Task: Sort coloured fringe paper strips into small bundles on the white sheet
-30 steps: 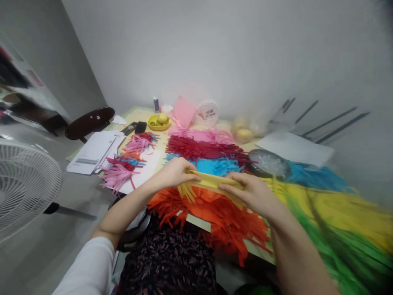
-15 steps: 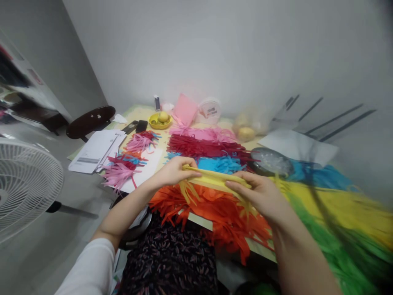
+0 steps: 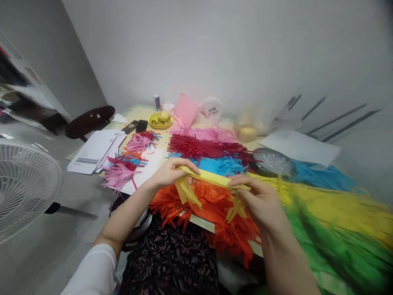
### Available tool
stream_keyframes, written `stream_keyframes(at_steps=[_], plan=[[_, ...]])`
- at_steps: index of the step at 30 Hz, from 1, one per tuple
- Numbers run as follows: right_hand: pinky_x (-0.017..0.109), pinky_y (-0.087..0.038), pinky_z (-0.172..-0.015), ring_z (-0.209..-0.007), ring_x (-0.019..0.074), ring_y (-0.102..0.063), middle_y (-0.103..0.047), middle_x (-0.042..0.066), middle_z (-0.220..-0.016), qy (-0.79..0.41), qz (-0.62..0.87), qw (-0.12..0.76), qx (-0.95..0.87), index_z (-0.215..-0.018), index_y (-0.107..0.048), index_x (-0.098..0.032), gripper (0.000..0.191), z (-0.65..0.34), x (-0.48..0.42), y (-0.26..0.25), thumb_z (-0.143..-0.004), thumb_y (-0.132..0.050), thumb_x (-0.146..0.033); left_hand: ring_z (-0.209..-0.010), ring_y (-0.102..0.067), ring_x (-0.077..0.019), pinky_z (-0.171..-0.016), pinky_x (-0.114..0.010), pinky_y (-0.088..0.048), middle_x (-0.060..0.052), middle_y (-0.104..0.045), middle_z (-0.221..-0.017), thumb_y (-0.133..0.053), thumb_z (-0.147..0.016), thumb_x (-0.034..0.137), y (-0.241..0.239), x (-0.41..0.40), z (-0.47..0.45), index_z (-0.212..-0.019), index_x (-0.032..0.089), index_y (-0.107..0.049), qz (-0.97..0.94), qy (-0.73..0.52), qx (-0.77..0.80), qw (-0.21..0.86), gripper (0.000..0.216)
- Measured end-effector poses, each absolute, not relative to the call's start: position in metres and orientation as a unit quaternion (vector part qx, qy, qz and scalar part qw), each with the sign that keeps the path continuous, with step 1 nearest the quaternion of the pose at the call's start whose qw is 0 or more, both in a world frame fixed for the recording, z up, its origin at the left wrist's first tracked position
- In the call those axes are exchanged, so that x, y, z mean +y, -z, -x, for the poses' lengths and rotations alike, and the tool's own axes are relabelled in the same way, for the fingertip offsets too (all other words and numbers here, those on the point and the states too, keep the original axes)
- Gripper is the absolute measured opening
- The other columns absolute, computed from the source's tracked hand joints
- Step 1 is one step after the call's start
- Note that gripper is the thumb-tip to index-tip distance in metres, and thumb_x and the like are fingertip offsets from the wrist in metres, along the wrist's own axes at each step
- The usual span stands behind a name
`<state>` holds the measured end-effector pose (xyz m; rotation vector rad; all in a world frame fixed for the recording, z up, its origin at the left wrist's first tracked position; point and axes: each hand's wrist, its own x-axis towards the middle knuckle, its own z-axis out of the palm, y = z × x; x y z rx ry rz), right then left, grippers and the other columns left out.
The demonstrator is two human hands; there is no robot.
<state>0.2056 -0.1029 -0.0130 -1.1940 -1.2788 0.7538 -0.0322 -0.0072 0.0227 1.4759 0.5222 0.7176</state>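
Note:
A yellow fringed paper strip (image 3: 211, 177) is stretched level between my two hands, its cut tassels hanging down at both ends. My left hand (image 3: 172, 173) pinches its left end, thumb below and fingers on top. At the other end, my right hand (image 3: 258, 192) is closed on the strip in the same way. Just beneath lies a pile of orange fringed paper (image 3: 215, 209), partly hanging over the table's front edge. Beyond the strip are blue fringes (image 3: 219, 164), dark red fringes (image 3: 205, 146) and pink fringes (image 3: 211, 133).
Multicoloured tassels (image 3: 123, 168) and printed sheets (image 3: 93, 150) lie left. A yellow bowl (image 3: 160, 125) holding fruit, a phone (image 3: 141, 125) and a white tub (image 3: 210, 110) stand behind. Yellow paper (image 3: 331, 200) and green fringes (image 3: 322, 241) spread right. A fan (image 3: 27, 188) stands at far left.
The yellow strip has turned to show a narrower, flatter band, and its left tassels hang more visibly. My right hand has shifted slightly, and both hands keep their grip.

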Motion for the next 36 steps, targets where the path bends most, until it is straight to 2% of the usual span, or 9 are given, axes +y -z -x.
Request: stream_keyframes(at_steps=[9,13,17,19,21,23,28,33,36], plan=[[0.021,-0.045,-0.055,-0.063,0.0117,-0.057,-0.064,0.000,-0.079,-0.393,0.487,0.592,-0.509,-0.071,-0.070,-0.024,0.008,-0.201,-0.101,0.016,-0.073,-0.067,-0.017,-0.068,-0.061,-0.0133,-0.070,-0.025,-0.046,-0.003,-0.064,-0.068,-0.057,-0.074,0.014,-0.024,-0.006,0.035,-0.067,0.013,-0.069,-0.704,-0.342,0.195,0.591,0.013],[0.025,-0.044,-0.052,-0.056,0.0119,-0.054,-0.065,0.004,-0.083,-0.421,0.480,0.601,-0.481,-0.072,-0.071,-0.020,0.016,-0.201,-0.100,0.013,-0.078,-0.063,-0.033,-0.072,-0.060,-0.0148,-0.071,-0.026,-0.045,-0.005,-0.065,-0.073,-0.062,-0.082,0.030,-0.030,-0.011,0.033,-0.070,0.013,-0.068,-0.754,-0.317,0.198,0.540,0.022],[0.026,-0.047,-0.060,-0.065,0.0160,-0.058,-0.065,0.003,-0.075,-0.347,0.531,0.558,-0.535,-0.071,-0.067,-0.021,0.020,-0.199,-0.100,0.006,-0.077,-0.069,-0.040,-0.065,-0.054,-0.0118,-0.067,-0.024,-0.042,-0.001,-0.058,-0.065,-0.069,-0.081,0.039,-0.029,-0.019,0.027,-0.055,0.015,-0.053,-0.779,-0.350,0.268,0.447,0.039],[0.028,-0.050,-0.070,-0.078,0.0189,-0.063,-0.069,0.003,-0.084,-0.294,0.556,0.533,-0.566,-0.086,-0.070,-0.023,0.018,-0.198,-0.102,0.003,-0.077,-0.071,-0.038,-0.067,-0.054,-0.0120,-0.067,-0.024,-0.042,0.000,-0.059,-0.069,-0.072,-0.079,0.039,-0.027,-0.021,0.026,-0.066,0.015,-0.058,-0.790,-0.356,0.289,0.408,0.030],[0.032,-0.050,-0.081,-0.093,0.0219,-0.066,-0.072,0.005,-0.101,-0.257,0.569,0.506,-0.596,-0.106,-0.070,-0.024,0.030,-0.198,-0.104,0.001,-0.080,-0.068,-0.038,-0.076,-0.058,-0.0144,-0.073,-0.025,-0.045,-0.002,-0.065,-0.082,-0.074,-0.078,0.036,-0.026,-0.021,0.026,-0.091,0.016,-0.066,-0.805,-0.337,0.292,0.390,0.025],[0.034,-0.050,-0.085,-0.097,0.0229,-0.066,-0.072,0.006,-0.107,-0.232,0.581,0.468,-0.624,-0.111,-0.070,-0.024,0.032,-0.199,-0.106,-0.001,-0.083,-0.064,-0.039,-0.086,-0.062,-0.0170,-0.080,-0.027,-0.046,-0.004,-0.069,-0.091,-0.072,-0.080,0.032,-0.027,-0.020,0.026,-0.102,0.017,-0.067,-0.818,-0.302,0.289,0.394,0.027],[0.031,-0.050,-0.069,-0.076,0.0208,-0.065,-0.071,0.004,-0.082,-0.234,0.600,0.436,-0.629,-0.083,-0.068,-0.023,0.018,-0.201,-0.108,-0.003,-0.082,-0.063,-0.040,-0.078,-0.064,-0.0155,-0.075,-0.025,-0.046,-0.002,-0.069,-0.078,-0.067,-0.081,0.023,-0.032,-0.018,0.025,-0.078,0.015,-0.065,-0.806,-0.251,0.309,0.438,0.009],[0.027,-0.052,-0.054,-0.054,0.0168,-0.063,-0.068,0.000,-0.065,-0.367,0.575,0.486,-0.547,-0.082,-0.064,-0.022,0.020,-0.198,-0.108,-0.004,-0.078,-0.069,-0.041,-0.059,-0.063,-0.0121,-0.062,-0.024,-0.050,0.000,-0.068,-0.068,-0.069,-0.081,0.031,-0.030,-0.021,0.024,-0.078,0.016,-0.055,-0.696,-0.258,0.287,0.605,0.021],[0.027,-0.053,-0.053,-0.053,0.0160,-0.064,-0.070,0.001,-0.065,-0.371,0.567,0.540,-0.500,-0.085,-0.071,-0.022,0.018,-0.194,-0.108,-0.003,-0.075,-0.073,-0.036,-0.053,-0.062,-0.0108,-0.058,-0.023,-0.049,-0.002,-0.068,-0.067,-0.075,-0.077,0.037,-0.028,-0.020,0.025,-0.082,0.013,-0.060,-0.647,-0.294,0.283,0.645,0.028]])
